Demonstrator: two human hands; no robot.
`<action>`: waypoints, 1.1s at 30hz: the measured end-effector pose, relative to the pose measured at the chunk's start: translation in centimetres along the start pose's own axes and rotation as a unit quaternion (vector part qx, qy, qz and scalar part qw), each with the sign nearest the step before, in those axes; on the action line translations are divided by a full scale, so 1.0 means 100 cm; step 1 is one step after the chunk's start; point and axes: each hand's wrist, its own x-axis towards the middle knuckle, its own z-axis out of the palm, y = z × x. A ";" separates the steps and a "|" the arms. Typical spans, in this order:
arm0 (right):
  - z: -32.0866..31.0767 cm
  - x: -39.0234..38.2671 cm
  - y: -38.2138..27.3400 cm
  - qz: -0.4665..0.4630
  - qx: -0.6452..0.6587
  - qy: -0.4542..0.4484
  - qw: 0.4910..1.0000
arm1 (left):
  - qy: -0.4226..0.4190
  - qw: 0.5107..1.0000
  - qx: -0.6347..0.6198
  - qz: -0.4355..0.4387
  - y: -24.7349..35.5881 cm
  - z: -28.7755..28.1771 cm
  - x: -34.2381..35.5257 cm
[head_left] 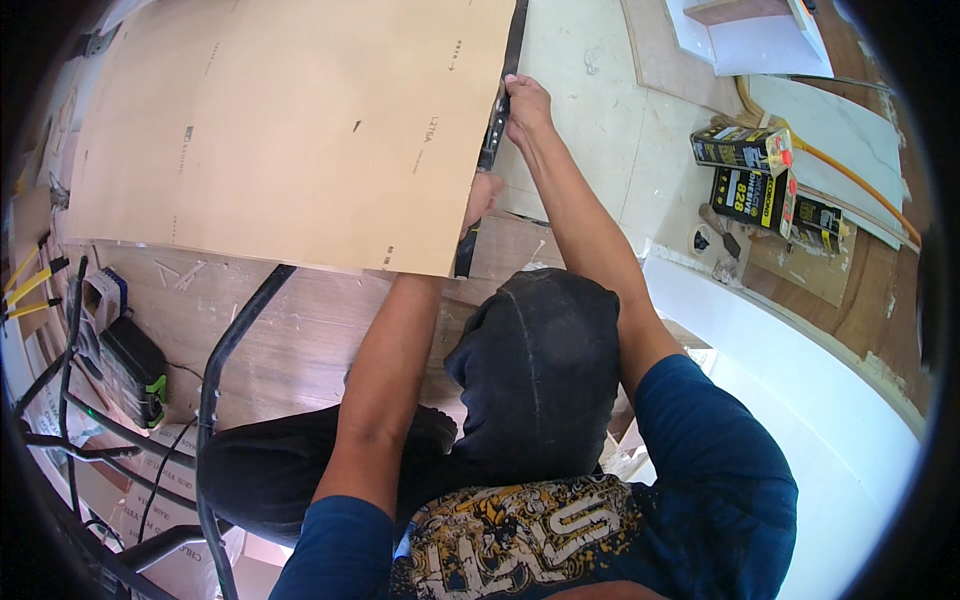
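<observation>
A large tan board [290,120] with printed marks fills the upper left, with a dark strip [513,40] and perforated metal along its right edge. My right hand [527,108] is closed on that dark strip, high on the edge, arm stretched out. My left hand [482,190] is lower at the same edge, fingers curled in and partly hidden by the board; what it holds I cannot make out. My left forearm passes under the board's near edge.
Black tubing [240,330], a black-and-green case [135,370] and yellow-handled tools [30,285] lie at left. On the right are stacked adhesive cans [745,200], a brush [725,235], a yellow hose [850,170] and offcut panels [840,105]. My bent knee rises below the board.
</observation>
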 end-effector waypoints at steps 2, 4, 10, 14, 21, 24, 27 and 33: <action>-0.004 0.001 0.001 -0.013 -0.021 0.010 1.000 | -0.026 0.997 0.065 0.008 0.017 -0.010 -0.004; -0.002 0.001 0.000 -0.022 -0.031 0.009 0.999 | -0.025 0.998 0.053 0.016 0.009 -0.007 0.008; 0.000 -0.002 -0.001 -0.022 -0.032 0.017 0.999 | 0.001 0.999 -0.048 -0.001 -0.010 0.011 0.023; 0.003 -0.010 -0.002 -0.011 -0.035 0.019 0.999 | -0.002 0.995 -0.095 -0.007 -0.003 0.004 0.016; -0.009 0.007 0.006 -0.033 -0.086 0.019 0.996 | -0.014 0.998 -0.026 0.060 -0.001 -0.003 0.028; -0.010 0.010 0.010 -0.038 -0.085 0.022 0.995 | -0.032 0.998 -0.033 0.037 0.003 -0.004 0.026; -0.017 0.015 0.013 -0.037 -0.097 0.009 0.995 | -0.027 0.998 -0.033 0.046 0.003 -0.006 0.025; -0.028 0.020 0.012 -0.032 -0.080 0.020 0.996 | -0.024 0.996 0.046 0.069 0.002 -0.002 0.030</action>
